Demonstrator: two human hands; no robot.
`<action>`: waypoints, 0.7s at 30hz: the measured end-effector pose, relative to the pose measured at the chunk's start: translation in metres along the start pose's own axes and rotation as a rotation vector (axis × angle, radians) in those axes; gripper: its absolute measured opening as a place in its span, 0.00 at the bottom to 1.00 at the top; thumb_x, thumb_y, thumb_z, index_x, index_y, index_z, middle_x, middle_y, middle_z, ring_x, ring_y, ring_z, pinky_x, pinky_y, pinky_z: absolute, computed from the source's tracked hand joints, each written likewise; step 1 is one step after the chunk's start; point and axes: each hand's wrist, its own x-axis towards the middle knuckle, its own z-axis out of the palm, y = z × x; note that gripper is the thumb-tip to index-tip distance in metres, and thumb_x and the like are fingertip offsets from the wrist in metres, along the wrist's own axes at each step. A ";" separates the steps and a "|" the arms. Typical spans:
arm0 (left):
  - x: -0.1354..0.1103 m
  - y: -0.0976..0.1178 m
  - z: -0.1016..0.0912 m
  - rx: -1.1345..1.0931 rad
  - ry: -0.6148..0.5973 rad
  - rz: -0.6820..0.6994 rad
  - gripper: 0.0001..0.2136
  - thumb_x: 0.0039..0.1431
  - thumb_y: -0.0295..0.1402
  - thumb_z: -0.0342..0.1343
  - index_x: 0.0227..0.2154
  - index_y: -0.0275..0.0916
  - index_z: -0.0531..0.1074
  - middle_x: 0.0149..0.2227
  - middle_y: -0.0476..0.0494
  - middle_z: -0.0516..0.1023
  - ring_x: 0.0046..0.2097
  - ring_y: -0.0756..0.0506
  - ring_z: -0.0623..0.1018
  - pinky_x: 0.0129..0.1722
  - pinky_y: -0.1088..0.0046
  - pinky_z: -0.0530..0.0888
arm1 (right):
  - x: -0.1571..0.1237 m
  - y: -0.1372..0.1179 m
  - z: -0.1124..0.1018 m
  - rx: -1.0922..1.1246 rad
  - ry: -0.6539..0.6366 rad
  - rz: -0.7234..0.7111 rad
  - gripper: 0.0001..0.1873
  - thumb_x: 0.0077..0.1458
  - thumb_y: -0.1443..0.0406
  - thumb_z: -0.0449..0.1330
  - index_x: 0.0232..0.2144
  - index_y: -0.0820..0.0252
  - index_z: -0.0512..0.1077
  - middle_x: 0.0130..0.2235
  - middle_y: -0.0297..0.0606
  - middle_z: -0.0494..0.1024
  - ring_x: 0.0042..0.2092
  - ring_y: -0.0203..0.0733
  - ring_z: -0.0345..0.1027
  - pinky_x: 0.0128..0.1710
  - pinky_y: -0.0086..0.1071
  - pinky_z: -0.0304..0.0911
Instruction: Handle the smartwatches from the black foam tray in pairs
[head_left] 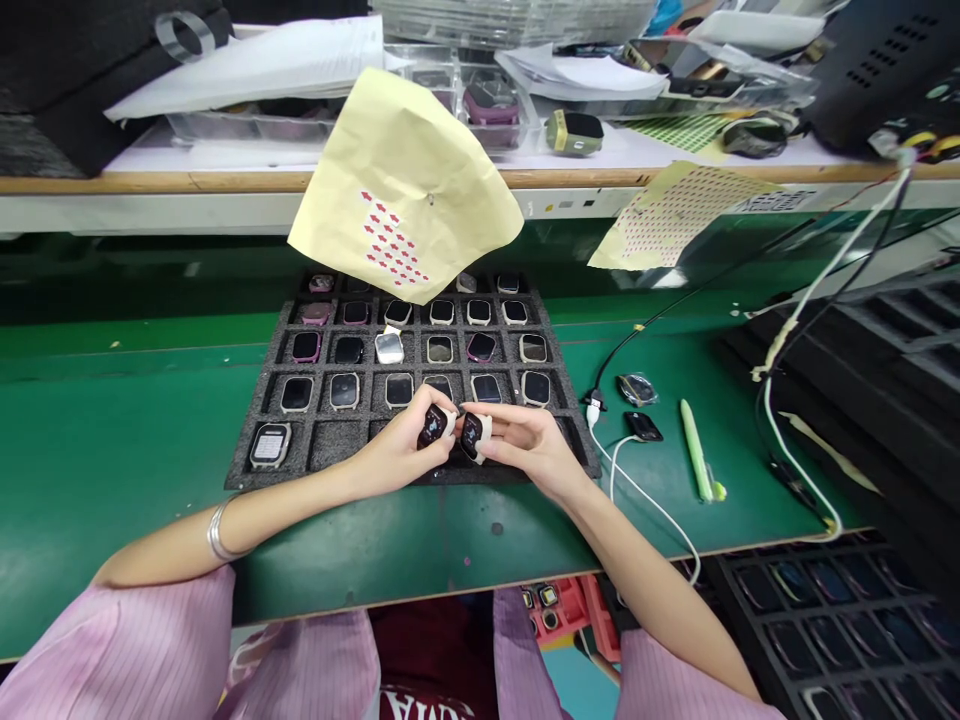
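A smartwatch (433, 427) with a lit dark screen and a light case is gripped in my left hand (409, 440). Close beside it, my right hand (525, 445) holds a second smartwatch (472, 437), its screen also lit. Both watches are strapless and tilted, held just above the front of a black foam tray (319, 445). Rows of watch bodies sit in the tray's compartments. At its front left lies a watch with a bright white screen (270, 444). My forearms and hands hide part of the front row.
Yellow sticker sheets (405, 170) hang from the shelf edge, one over the tray's back. Right of the tray are a cable (634, 490), a small black square device (643, 427), a wrapped watch (637, 389) and a green pen (696, 450). More foam trays (780, 590) stand lower right.
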 end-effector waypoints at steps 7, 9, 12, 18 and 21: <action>-0.003 0.006 -0.001 -0.015 -0.024 -0.019 0.10 0.61 0.26 0.49 0.43 0.41 0.56 0.36 0.50 0.63 0.35 0.50 0.66 0.36 0.75 0.65 | -0.002 -0.003 0.001 0.012 -0.031 -0.027 0.20 0.48 0.68 0.70 0.46 0.56 0.77 0.39 0.39 0.80 0.40 0.44 0.75 0.34 0.30 0.72; -0.004 0.007 -0.001 0.015 -0.019 -0.023 0.10 0.61 0.26 0.48 0.43 0.41 0.56 0.36 0.49 0.63 0.35 0.50 0.66 0.36 0.75 0.65 | -0.003 -0.003 0.001 0.009 -0.035 -0.027 0.20 0.48 0.68 0.70 0.46 0.56 0.77 0.39 0.40 0.81 0.42 0.46 0.75 0.36 0.31 0.72; -0.005 0.009 -0.002 0.047 0.002 -0.029 0.10 0.62 0.28 0.49 0.44 0.41 0.56 0.35 0.50 0.63 0.34 0.50 0.66 0.34 0.74 0.65 | -0.004 -0.004 0.000 0.019 -0.052 -0.029 0.21 0.49 0.67 0.70 0.47 0.55 0.76 0.39 0.41 0.81 0.41 0.46 0.75 0.36 0.33 0.72; -0.007 0.010 -0.001 0.054 -0.010 -0.026 0.11 0.61 0.26 0.49 0.44 0.41 0.56 0.36 0.50 0.63 0.34 0.50 0.66 0.33 0.74 0.65 | -0.005 -0.004 -0.003 0.039 -0.095 -0.019 0.20 0.50 0.67 0.69 0.47 0.53 0.76 0.41 0.40 0.81 0.42 0.44 0.75 0.37 0.31 0.71; -0.006 0.009 -0.001 0.052 0.004 -0.039 0.12 0.60 0.27 0.50 0.44 0.41 0.57 0.36 0.50 0.64 0.34 0.51 0.67 0.33 0.75 0.66 | -0.005 -0.005 -0.003 0.030 -0.094 0.000 0.20 0.50 0.66 0.69 0.48 0.53 0.76 0.41 0.40 0.80 0.44 0.47 0.75 0.40 0.33 0.70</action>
